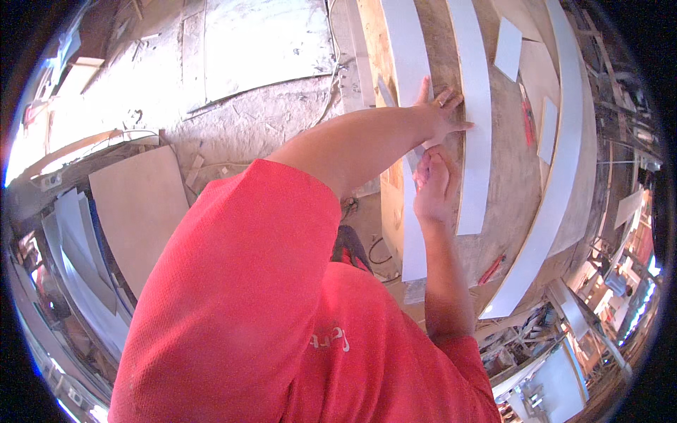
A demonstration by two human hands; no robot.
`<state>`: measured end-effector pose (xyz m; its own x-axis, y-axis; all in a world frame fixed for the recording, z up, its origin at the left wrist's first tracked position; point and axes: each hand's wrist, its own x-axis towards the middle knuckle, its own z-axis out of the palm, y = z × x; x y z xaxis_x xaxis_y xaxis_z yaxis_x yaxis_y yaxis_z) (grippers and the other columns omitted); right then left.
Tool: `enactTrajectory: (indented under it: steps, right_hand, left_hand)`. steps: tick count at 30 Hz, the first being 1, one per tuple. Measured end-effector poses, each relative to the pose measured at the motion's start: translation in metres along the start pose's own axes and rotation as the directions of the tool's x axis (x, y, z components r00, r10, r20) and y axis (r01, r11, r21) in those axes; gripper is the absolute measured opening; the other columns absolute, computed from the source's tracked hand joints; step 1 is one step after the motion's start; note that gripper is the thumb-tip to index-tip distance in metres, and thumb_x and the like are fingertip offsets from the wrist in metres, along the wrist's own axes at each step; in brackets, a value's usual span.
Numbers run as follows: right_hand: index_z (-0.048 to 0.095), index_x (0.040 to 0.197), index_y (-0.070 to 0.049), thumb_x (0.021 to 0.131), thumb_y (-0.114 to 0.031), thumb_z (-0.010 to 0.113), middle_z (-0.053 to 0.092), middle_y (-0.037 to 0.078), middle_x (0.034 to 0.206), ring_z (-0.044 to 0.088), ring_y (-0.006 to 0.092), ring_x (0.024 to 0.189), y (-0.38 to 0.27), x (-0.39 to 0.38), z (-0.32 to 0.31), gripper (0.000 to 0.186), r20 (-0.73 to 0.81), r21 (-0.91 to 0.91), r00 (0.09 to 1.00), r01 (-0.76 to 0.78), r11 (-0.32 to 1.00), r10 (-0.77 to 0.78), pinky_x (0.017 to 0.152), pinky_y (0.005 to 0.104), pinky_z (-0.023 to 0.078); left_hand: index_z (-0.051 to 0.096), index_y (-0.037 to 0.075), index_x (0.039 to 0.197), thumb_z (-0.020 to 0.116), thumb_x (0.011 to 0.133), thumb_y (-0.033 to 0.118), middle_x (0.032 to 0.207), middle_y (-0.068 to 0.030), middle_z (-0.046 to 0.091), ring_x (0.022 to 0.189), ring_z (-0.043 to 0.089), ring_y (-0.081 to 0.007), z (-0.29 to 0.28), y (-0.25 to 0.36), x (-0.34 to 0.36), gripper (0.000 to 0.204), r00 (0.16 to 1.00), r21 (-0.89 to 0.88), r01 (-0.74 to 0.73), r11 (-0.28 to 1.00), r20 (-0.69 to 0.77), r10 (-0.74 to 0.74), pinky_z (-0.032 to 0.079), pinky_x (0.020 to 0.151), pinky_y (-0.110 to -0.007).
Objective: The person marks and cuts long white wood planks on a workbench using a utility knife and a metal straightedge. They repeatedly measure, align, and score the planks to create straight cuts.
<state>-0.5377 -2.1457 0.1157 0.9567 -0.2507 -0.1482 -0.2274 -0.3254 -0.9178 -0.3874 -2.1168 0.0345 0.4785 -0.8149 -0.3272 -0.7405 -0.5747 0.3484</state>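
My left hand (443, 116) lies with fingers spread across the brown gap between two long white boards. Its thumb side reaches the nearer white board (409, 49), and a fingertip touches the second white board (476, 176). Just below it, my right hand (432, 183) is closed, with a bit of red showing at its fingers. A long, narrow grey blade-like tool (386, 92) runs from this fist over the nearer board's edge. My left forearm covers its middle, so its exact kind cannot be made out.
A third long white board (539, 233) curves along the worktable's (515, 190) far side. Small white offcuts (508, 49) and red-handled tools (527, 121) (492, 269) lie between boards. Sheets (137, 204) lean at the left, and scrap wood is piled at the right.
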Motion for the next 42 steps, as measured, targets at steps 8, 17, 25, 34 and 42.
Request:
enactTrajectory:
  steps: [8,17,25,34,42]
  right_hand:
    - [0.053,0.079,-0.008,0.102,-0.025,0.045,0.044,-0.001,0.071,0.037,0.0084,0.060,-0.001,0.001,-0.001,0.030,0.012,0.073,0.979,-0.204,0.976,0.204,0.051,0.0267,0.033]
    - [0.052,0.083,-0.009,0.104,-0.027,0.044,0.041,-0.003,0.064,0.039,0.0087,0.056,0.010,-0.009,0.002,0.028,0.082,0.167,0.989,-0.136,0.976,0.124,0.053,0.0276,0.035]
    - [0.047,0.077,-0.009,0.103,-0.023,0.045,0.039,-0.001,0.065,0.037,0.0096,0.055,0.024,-0.032,-0.012,0.029,0.091,0.127,0.996,-0.024,0.992,0.012,0.053,0.0274,0.035]
    - [0.045,0.077,-0.009,0.101,-0.028,0.041,0.039,-0.001,0.062,0.037,0.0096,0.055,0.008,-0.059,-0.022,0.032,0.012,0.305,0.999,0.028,0.952,-0.034,0.055,0.0286,0.036]
    - [0.046,0.075,-0.009,0.102,-0.023,0.043,0.039,-0.001,0.063,0.035,0.0090,0.054,0.045,-0.078,-0.033,0.030,0.055,0.295,0.984,-0.177,0.939,0.169,0.051,0.0278,0.035]
  left_hand:
    - [0.021,0.056,0.163,0.071,0.092,0.040,0.178,-0.0069,0.001,0.164,0.000,-0.0346,-0.002,0.002,0.003,0.089,0.999,-0.013,0.039,0.999,0.020,-0.038,-0.005,0.116,-0.083]
    - [0.023,0.059,0.160,0.086,0.076,0.043,0.178,-0.0060,0.005,0.163,0.002,-0.0370,0.005,0.004,0.005,0.107,0.997,0.055,0.064,0.996,-0.039,-0.062,0.000,0.115,-0.085]
    - [0.019,0.049,0.165,0.098,0.051,0.053,0.178,-0.0105,0.003,0.163,-0.002,-0.0395,-0.010,0.006,-0.010,0.139,1.000,0.021,0.022,1.000,0.012,-0.022,0.000,0.115,-0.086]
    - [0.013,0.049,0.166,0.099,0.042,0.062,0.178,-0.0091,0.000,0.163,-0.005,-0.0365,-0.023,0.007,-0.020,0.152,0.999,0.029,0.032,0.999,0.040,-0.033,-0.003,0.116,-0.083]
    - [0.011,0.050,0.166,0.098,0.043,0.064,0.178,-0.0074,-0.002,0.164,-0.004,-0.0339,-0.022,0.008,-0.017,0.152,0.998,0.051,0.039,0.998,0.049,-0.042,-0.004,0.117,-0.081]
